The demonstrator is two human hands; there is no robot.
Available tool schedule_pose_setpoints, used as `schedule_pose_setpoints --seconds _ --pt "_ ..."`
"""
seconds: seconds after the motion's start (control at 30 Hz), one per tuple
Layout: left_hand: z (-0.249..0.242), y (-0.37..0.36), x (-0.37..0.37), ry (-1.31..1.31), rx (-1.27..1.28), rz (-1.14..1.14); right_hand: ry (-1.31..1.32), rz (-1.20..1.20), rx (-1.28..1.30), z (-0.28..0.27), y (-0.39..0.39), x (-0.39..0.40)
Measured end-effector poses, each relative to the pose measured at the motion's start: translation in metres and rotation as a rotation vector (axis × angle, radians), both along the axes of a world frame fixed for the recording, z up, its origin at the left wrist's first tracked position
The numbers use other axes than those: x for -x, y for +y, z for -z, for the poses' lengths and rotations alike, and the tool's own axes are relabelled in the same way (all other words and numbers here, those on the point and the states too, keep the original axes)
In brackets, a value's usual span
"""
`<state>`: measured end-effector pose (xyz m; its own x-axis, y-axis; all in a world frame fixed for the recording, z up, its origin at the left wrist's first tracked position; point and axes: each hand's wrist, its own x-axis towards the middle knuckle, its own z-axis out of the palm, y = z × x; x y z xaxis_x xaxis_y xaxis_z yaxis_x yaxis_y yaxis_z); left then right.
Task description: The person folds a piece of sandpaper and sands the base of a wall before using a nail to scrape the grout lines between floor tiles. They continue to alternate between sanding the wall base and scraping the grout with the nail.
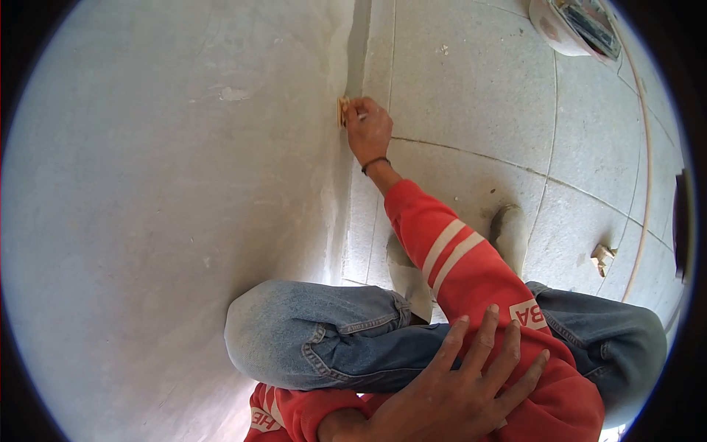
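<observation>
My right hand (370,131), with a dark band at its wrist, reaches out to the joint between the grey wall (191,169) and the tiled floor (471,96). Its fingers are closed on a small tan piece (342,112), held against the base of the wall; the fingers partly cover this piece. My left hand (449,394) lies with its fingers spread over the red sleeve of my right arm, near my bent knees, and holds nothing visible.
A whitish bucket (560,29) with dark tools in it stands at the top right. A thin hose or cable (646,147) runs down the right side. A crumpled light scrap (603,256) lies on the floor. My shoe (508,232) shows beside the right sleeve.
</observation>
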<state>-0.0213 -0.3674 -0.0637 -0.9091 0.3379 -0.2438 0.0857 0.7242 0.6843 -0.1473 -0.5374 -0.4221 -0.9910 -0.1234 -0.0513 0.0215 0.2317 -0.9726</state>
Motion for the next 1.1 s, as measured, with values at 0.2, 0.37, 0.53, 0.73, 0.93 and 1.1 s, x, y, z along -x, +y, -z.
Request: schedule_pose_setpoints --seconds 0.2,0.37,0.53,0.73,0.93,1.1 --pt "-0.001 0.001 0.013 -0.087 -0.003 -0.038 -0.354 -0.215 0.128 0.015 0.071 -0.161" --pt "0.01 0.01 -0.007 0.04 0.086 -0.057 -0.115 -0.094 0.081 0.03 0.042 -0.103" --pt "-0.006 0.005 -0.002 0.031 0.041 -0.014 0.028 -0.078 -0.036 0.025 0.019 -0.048" --pt "-0.007 0.0 0.012 -0.09 -0.003 -0.043 -0.197 -0.25 -0.02 0.044 0.079 -0.194" --pt "-0.019 0.001 0.007 -0.102 0.06 -0.02 -0.163 -0.143 0.043 0.047 0.038 -0.087" --pt "-0.023 0.0 0.007 -0.102 0.058 -0.012 -0.077 -0.202 -0.05 0.04 0.043 -0.103"
